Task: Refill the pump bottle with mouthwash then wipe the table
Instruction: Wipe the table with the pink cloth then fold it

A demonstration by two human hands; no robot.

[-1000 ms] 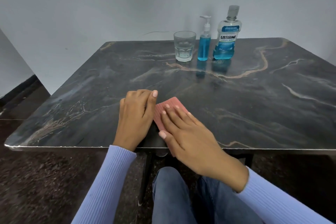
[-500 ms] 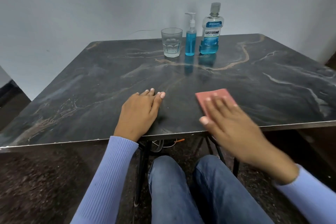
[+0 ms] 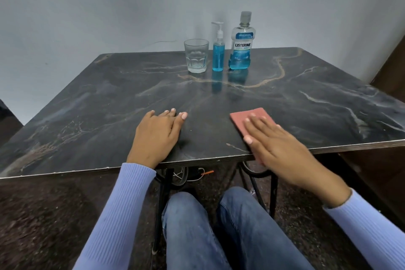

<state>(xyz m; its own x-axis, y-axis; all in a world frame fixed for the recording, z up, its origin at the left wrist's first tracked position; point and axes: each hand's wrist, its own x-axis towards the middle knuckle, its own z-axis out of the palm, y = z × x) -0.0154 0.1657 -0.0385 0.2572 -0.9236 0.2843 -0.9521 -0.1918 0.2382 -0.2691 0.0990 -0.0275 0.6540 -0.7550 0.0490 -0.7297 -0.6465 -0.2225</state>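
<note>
R hand (image 3: 278, 144) flat on pink cloth (image 3: 249, 119), table (image 3: 109, 105) edge

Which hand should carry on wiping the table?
Right. The right hand lies flat on the pink cloth near the table's front edge. The left hand rests bare on the tabletop, apart from the cloth.
</note>
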